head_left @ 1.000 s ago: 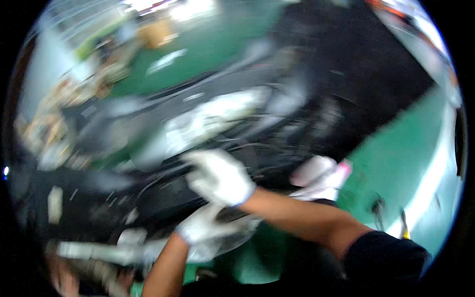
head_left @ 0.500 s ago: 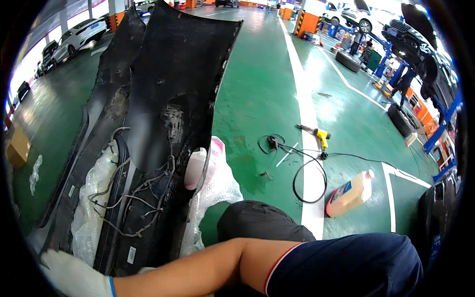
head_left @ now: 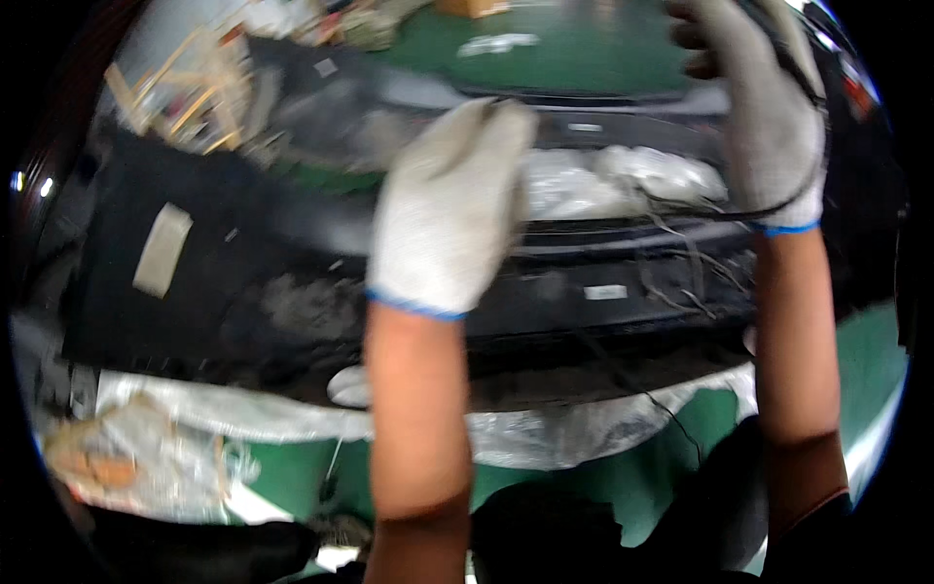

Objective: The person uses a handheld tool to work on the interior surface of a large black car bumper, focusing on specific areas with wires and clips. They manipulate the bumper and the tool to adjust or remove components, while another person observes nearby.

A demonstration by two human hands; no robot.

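Crowding far left: bags and scraps (head_left: pixel 195 102); cardboard box (head_left: pixel 472 7) at top edge. Crumpled plastic wrap (head_left: pixel 662 175) lies across middle, more bubble wrap (head_left: pixel 574 436) under near edge. Black car bumper (head_left: pixel 545 297) on floor, long axis left to right, partly covered by left forearm. Left hand (head_left: pixel 452 200) above it, fingers together, pinch unclear. Right hand (head_left: pixel 773 127) over right part, fingers bent; black cable (head_left: pixel 739 214) curves alongside, grip unclear.
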